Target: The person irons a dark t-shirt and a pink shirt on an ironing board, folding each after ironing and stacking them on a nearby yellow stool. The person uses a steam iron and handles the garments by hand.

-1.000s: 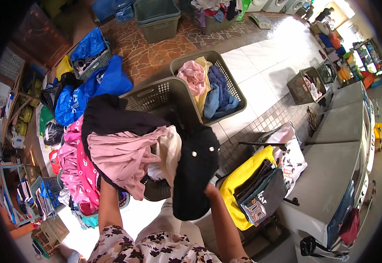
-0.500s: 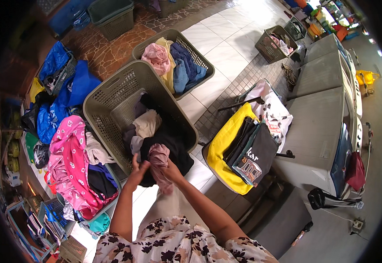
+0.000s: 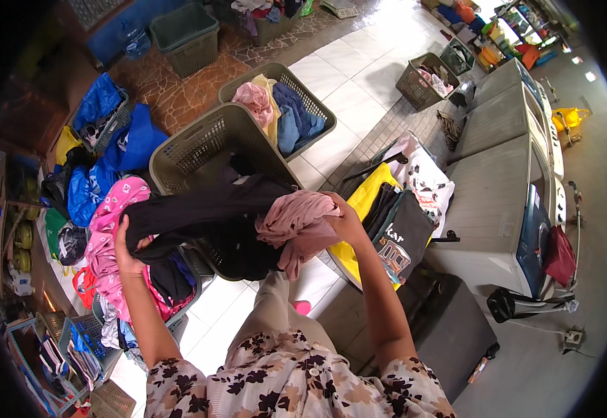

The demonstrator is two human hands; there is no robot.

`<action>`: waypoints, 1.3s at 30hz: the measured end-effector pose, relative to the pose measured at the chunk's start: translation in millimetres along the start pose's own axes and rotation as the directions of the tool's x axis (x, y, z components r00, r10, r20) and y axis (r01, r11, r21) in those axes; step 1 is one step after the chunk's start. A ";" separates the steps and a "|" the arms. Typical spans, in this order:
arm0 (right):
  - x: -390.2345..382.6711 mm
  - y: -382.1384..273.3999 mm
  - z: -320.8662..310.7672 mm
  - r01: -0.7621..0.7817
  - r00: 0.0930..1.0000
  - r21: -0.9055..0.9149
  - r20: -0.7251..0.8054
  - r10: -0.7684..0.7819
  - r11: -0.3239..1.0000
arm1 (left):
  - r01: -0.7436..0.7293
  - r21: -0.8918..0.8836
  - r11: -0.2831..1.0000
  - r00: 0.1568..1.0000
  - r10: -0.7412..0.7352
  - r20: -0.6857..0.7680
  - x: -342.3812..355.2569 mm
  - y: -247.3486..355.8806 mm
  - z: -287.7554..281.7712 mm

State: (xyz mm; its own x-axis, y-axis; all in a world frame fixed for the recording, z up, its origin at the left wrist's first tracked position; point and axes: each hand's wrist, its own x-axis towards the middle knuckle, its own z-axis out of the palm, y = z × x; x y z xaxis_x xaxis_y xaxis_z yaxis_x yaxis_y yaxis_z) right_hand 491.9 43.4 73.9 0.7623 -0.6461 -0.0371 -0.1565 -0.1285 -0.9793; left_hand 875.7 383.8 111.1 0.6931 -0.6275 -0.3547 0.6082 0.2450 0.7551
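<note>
Between my two hands a black garment is stretched sideways over the near laundry basket. My left hand is closed around its left end, above the pink patterned cloth. At the other end my right hand grips a bunched dusty-pink cloth, which lies against the black garment. Whether the two pieces are joined cannot be told. Most of what lies inside the near basket is hidden behind the black garment.
A second basket with pink, yellow and blue clothes stands just beyond. To the right, folded dark clothes lie on yellow cloth, beside washing machines. Blue bags pile up at the left. A dark green basket stands far back.
My hands have moved apart and up, spreading the black garment out of the basket. The dusty-pink cloth has shifted right with my right hand. My left hand has moved left.
</note>
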 end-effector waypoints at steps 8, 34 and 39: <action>-11.1 -42.9 -22.6 0.016 0.961 -0.414 -0.246 -0.129 0.910 | -0.197 0.108 0.974 0.972 0.208 -0.108 -40.9 42.6 62.6; -308.5 -266.3 -72.8 0.277 0.244 -0.595 -0.716 -0.654 0.755 | -0.320 0.864 -0.389 0.944 -0.061 0.323 -142.8 -167.5 114.6; -390.6 -280.2 -80.0 -0.028 0.047 -0.706 -0.708 -0.705 0.708 | -0.739 0.674 0.012 0.666 -0.136 0.733 -191.8 -283.0 181.7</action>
State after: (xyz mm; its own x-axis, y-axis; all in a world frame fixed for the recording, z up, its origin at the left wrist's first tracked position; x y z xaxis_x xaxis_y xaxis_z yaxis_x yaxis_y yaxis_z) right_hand 187.8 271.6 378.7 -0.2984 -0.4727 0.8292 -0.5752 -0.6042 -0.5514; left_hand 500.3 300.5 65.6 0.0952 -0.9933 0.0649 -0.7655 -0.0314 0.6427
